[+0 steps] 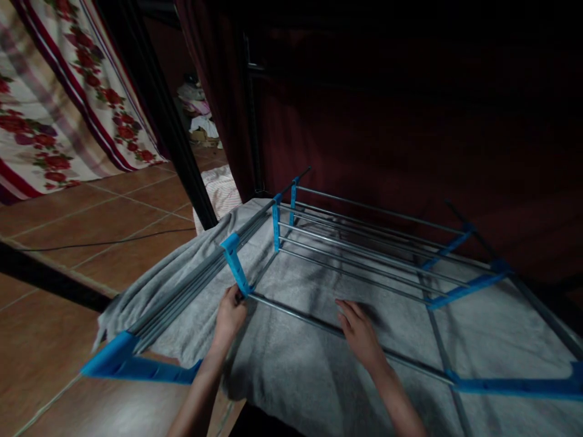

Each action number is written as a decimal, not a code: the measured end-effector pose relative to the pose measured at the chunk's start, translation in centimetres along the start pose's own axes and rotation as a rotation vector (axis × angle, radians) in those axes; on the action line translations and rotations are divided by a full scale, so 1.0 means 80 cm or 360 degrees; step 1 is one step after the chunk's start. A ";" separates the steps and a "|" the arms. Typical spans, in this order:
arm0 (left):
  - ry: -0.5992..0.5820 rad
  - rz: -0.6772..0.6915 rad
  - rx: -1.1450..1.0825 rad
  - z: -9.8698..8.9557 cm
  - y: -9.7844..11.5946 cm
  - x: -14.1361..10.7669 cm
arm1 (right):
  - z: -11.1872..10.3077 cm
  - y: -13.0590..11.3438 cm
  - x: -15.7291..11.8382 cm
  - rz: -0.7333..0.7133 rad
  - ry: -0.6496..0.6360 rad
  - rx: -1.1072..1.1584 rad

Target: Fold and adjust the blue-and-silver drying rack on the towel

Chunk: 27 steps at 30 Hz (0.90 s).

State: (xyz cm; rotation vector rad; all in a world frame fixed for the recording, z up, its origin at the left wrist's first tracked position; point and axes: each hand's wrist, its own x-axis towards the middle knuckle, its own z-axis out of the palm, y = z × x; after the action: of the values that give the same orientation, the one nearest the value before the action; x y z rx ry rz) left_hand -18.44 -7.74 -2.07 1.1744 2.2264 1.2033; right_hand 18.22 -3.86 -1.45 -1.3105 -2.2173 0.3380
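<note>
A drying rack [300, 317] of grey metal tubes and blue plastic brackets lies across a grey blanket. My left hand [231, 312] is closed at the lower end of a blue bracket [237, 270], where it meets the front tube. What exactly lies inside its fingers is partly hidden. Over the blanket, just behind the front tube, my right hand [357, 331] has its fingers stretched out and holds nothing. Several parallel tubes [355, 246] run across the middle of the rack. Another blue bracket [155, 369] juts out at the lower left.
The grey blanket [291, 376] covers the bed under the rack. A dark post [159, 109] rises at the left. Dark red curtains [364, 139] hang behind, and a floral cloth [82, 91] hangs at the far left. Cables [113, 241] cross the tiled floor [132, 212].
</note>
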 end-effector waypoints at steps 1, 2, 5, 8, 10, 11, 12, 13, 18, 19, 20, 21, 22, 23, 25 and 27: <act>-0.0013 -0.0037 -0.0032 0.001 0.001 0.002 | 0.003 -0.004 0.017 -0.0005 -0.0007 0.0012; -0.0027 -0.0072 -0.0047 0.001 0.002 0.004 | 0.007 -0.008 0.036 -0.0012 -0.0029 0.0022; -0.0054 -0.0126 -0.0019 0.002 0.004 0.006 | 0.029 -0.027 0.097 -0.0090 -0.0151 0.0031; -0.0074 -0.0125 0.0035 0.002 0.004 0.008 | 0.060 -0.048 0.161 -0.0195 -0.0262 -0.0016; -0.0095 -0.0125 0.0101 0.003 0.004 0.011 | 0.083 -0.062 0.201 -0.0224 -0.0331 -0.0080; -0.0107 -0.0129 0.0148 0.004 0.004 0.012 | 0.094 -0.069 0.219 -0.0229 -0.0368 -0.0112; -0.0119 -0.0140 0.0200 0.006 0.003 0.014 | 0.106 -0.074 0.235 -0.0229 -0.0395 -0.0136; -0.0133 -0.0153 0.0247 0.007 0.003 0.016 | 0.116 -0.079 0.250 -0.0228 -0.0417 -0.0152; -0.0113 -0.0192 0.0246 0.016 -0.001 0.018 | 0.154 -0.091 0.293 -0.0222 -0.0495 -0.0140; -0.0077 -0.0156 0.0187 0.017 -0.002 0.017 | 0.158 -0.091 0.298 -0.0207 -0.0519 -0.0123; -0.0040 -0.0119 0.0123 0.018 -0.003 0.016 | 0.161 -0.092 0.303 -0.0186 -0.0544 -0.0105; -0.0015 -0.0088 0.0065 0.019 -0.004 0.015 | 0.163 -0.092 0.306 -0.0161 -0.0568 -0.0091; -0.0005 -0.0075 0.0019 0.020 -0.005 0.014 | 0.164 -0.093 0.309 -0.0139 -0.0592 -0.0084; -0.0004 -0.0076 -0.0014 0.021 -0.007 0.014 | 0.165 -0.094 0.311 -0.0123 -0.0611 -0.0085; -0.0010 -0.0088 -0.0062 0.024 -0.011 0.013 | 0.165 -0.096 0.313 -0.0112 -0.0637 -0.0088; 0.0002 -0.0101 -0.0095 0.027 -0.014 0.011 | 0.165 -0.097 0.313 -0.0104 -0.0642 -0.0083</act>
State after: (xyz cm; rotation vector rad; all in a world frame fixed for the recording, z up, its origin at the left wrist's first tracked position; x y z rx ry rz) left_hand -18.17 -6.23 -4.14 1.0720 2.1958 1.2366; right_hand -4.51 14.74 -0.66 -1.2811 -2.6103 0.5649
